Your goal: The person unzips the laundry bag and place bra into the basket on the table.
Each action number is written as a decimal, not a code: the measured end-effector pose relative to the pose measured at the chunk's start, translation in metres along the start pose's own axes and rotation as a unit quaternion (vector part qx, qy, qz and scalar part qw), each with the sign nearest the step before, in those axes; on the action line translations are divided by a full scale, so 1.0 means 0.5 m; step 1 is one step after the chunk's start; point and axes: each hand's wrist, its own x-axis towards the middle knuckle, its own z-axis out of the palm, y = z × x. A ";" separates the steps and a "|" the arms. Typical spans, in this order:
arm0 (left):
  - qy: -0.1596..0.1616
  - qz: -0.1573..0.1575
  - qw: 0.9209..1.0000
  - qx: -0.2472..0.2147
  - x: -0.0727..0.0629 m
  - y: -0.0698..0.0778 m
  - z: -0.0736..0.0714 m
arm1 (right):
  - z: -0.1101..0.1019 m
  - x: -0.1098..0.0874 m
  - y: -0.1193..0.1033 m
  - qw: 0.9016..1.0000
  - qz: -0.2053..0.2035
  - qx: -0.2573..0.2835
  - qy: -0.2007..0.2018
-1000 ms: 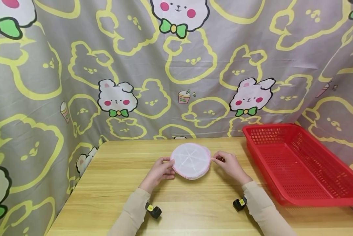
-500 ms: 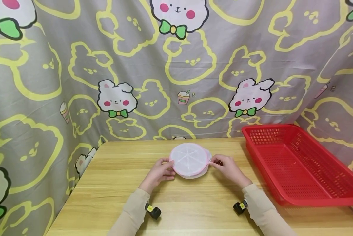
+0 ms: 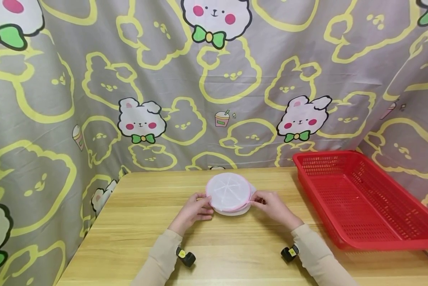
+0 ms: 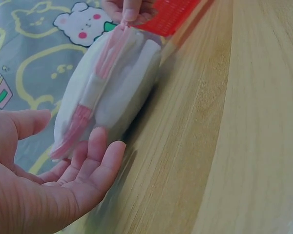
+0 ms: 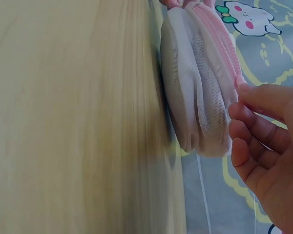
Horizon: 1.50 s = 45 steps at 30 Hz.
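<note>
A round white mesh zip pouch (image 3: 228,191) with a pink zipper round its rim rests on the wooden table. My left hand (image 3: 196,207) holds its left edge, thumb at the rim and fingers below. In the left wrist view, the curled fingers (image 4: 95,156) of that hand lie against the end of the pouch (image 4: 122,92). At the right rim my right hand (image 3: 271,204) pinches the pink zipper pull (image 5: 241,82) between thumb and forefinger. Both the zipper and the folded mesh side show in the right wrist view. The pouch's underside is hidden.
To the right stands a large red plastic basket (image 3: 364,202) with slotted walls. A patterned grey curtain (image 3: 185,79) hangs behind the wooden table (image 3: 146,206) and along its sides. Small black cameras (image 3: 186,257) are strapped to both wrists.
My right hand has moved left and slightly toward me along the rim with the zipper pull. The right side of the pouch has shifted a little, while my left hand stays almost in place.
</note>
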 end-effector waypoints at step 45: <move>0.011 0.038 0.999 -0.005 0.010 -0.015 0.012 | 0.009 -0.002 -0.009 0.999 0.018 0.026 -0.032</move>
